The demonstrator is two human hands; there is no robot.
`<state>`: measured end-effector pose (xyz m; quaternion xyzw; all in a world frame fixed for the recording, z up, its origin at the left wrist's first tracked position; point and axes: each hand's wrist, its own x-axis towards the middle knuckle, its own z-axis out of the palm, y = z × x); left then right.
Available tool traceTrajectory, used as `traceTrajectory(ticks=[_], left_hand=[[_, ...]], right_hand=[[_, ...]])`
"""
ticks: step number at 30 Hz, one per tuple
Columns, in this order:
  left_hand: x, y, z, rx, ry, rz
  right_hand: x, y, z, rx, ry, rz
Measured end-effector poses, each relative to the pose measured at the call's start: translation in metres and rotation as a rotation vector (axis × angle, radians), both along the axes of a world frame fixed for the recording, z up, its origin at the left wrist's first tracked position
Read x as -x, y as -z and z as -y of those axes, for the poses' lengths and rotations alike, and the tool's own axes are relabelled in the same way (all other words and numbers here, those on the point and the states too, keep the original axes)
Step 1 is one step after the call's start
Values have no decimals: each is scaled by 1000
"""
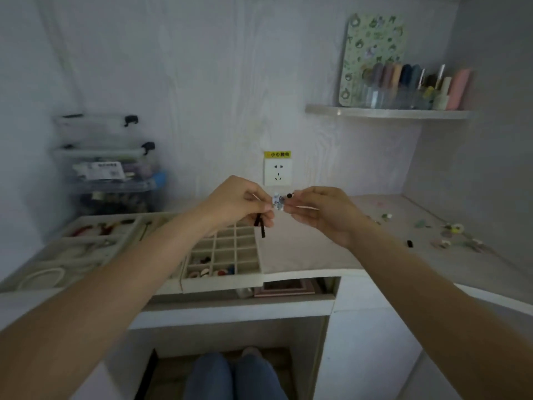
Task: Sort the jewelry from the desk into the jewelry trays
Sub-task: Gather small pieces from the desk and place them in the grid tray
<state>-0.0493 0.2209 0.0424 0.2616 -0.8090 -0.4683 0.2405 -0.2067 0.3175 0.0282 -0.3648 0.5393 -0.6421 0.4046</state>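
Both hands are raised above the worktop [317, 249], near its centre. The left hand [245, 202] and right hand [323, 210] each pinch one end of a small blue-white jewelry piece [278, 202] with a black cord, both grips grasping it. The gridded jewelry tray [227, 255] lies below-left; loose jewelry [452, 235] lies far right.

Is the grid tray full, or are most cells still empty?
Mostly empty. The grid tray holds small pieces only in its nearest rows; the farther cells in view show bare lining. The left arm hides part of it.
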Motion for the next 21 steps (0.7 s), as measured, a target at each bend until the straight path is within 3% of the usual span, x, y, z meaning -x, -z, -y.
traceTrajectory(ticks=[4,8,12,21], left_hand=[[-42,8,10,-6,-80,74],[-73,18,23,47,-177,212],[-88,32,34,5,-218,228],[-78,57,50,135,-332,240]], right_hand=[[-37,10,22,-66,-24,-40],[-63,19,38,-105,-48,-298],[-78,21,50,-117,-62,-482],[-87,27,65,-180,-90,-584]])
